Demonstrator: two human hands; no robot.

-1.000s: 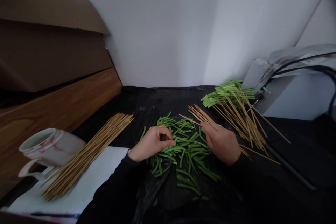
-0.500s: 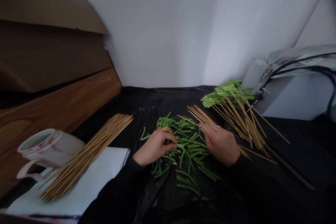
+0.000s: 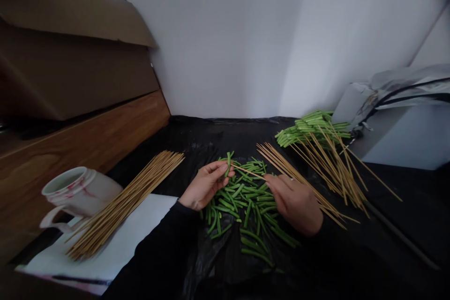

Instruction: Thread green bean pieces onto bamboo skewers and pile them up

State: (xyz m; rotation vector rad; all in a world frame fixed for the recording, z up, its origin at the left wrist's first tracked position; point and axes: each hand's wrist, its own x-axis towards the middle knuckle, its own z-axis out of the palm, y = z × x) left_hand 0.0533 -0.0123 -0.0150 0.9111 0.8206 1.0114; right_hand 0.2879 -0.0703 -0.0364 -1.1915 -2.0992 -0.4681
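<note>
Between thumb and fingers, my left hand (image 3: 207,183) pinches a short green bean piece (image 3: 228,164), held roughly upright. My right hand (image 3: 297,201) grips a thin wooden skewer (image 3: 249,172), whose tip points left and meets the bean piece; whether it has pierced it I cannot tell. Below both hands, many cut green bean pieces (image 3: 251,208) lie scattered on black plastic. A row of skewers (image 3: 281,161) lies beside and partly behind my right hand.
At the left, a skewer bundle (image 3: 130,206) rests against a white mug (image 3: 82,192) over white paper (image 3: 140,229). Stacked green bean skewers (image 3: 312,126) and loose sticks (image 3: 337,173) lie at the right, near a pale box (image 3: 404,136). A cardboard box (image 3: 77,70) stands back left.
My left hand has risen from the pile with a bean piece. The skewer in my right hand now meets that piece. The whole view has shifted slightly.
</note>
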